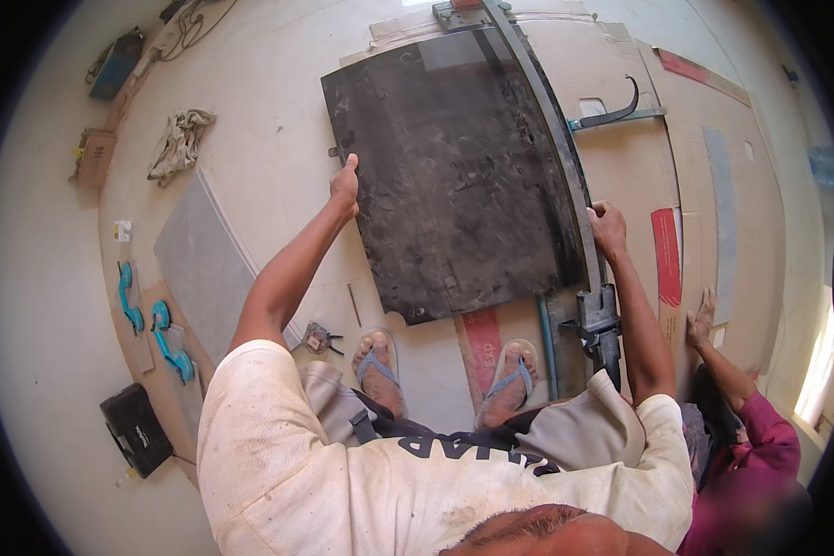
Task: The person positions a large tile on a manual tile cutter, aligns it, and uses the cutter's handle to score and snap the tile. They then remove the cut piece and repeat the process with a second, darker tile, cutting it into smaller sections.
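A large, dark, dusty tile [454, 176] lies in front of me, its right side along the long metal rail of a tile cutter [558, 120]. My left hand [345, 188] grips the tile's left edge, thumb on top and the other fingers hidden. By the rail's right side my right hand [608, 230] is closed, fingers bent against it. Whether they hold the rail or the tile's edge beneath, I cannot tell. The cutter's black carriage [600, 326] sits at the near end of the rail, below my right hand.
Cardboard sheets [621, 176] cover the floor at right, where another person's hand [701, 320] rests. Grey tile pieces [215, 250], teal suction lifters [170, 343], a black case [136, 429] and a crumpled cloth [182, 145] lie at left. A small tool [318, 338] is near my left foot.
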{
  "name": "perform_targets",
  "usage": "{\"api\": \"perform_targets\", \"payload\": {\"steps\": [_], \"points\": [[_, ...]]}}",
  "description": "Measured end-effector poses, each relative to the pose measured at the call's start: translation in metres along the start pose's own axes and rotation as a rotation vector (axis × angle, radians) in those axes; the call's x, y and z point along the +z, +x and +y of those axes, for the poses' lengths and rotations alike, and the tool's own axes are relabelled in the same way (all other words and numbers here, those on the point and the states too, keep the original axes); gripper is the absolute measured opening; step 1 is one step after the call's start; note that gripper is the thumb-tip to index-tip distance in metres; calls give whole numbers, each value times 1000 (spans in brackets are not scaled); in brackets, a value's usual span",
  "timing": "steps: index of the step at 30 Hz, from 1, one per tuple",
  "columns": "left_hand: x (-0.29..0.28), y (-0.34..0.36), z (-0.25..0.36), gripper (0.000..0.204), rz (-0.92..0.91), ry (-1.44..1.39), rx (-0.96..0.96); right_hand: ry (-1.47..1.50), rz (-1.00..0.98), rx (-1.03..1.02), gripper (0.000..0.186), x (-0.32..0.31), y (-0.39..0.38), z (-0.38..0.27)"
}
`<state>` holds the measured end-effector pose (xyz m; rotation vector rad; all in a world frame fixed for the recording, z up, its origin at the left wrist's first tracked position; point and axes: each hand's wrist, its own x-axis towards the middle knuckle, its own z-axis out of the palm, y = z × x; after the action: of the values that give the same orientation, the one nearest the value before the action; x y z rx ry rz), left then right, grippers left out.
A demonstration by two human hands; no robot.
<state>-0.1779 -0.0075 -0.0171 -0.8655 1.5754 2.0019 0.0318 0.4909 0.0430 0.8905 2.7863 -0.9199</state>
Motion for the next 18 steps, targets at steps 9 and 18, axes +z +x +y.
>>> {"api": "perform_targets", "payload": {"steps": [9, 18], "points": [[-1, 29, -14, 74, 5, 134, 46, 193, 66, 108, 31, 11, 26, 30], [14, 21, -17, 80, -6, 202, -13, 347, 113, 177, 28, 11, 31, 45]]}}
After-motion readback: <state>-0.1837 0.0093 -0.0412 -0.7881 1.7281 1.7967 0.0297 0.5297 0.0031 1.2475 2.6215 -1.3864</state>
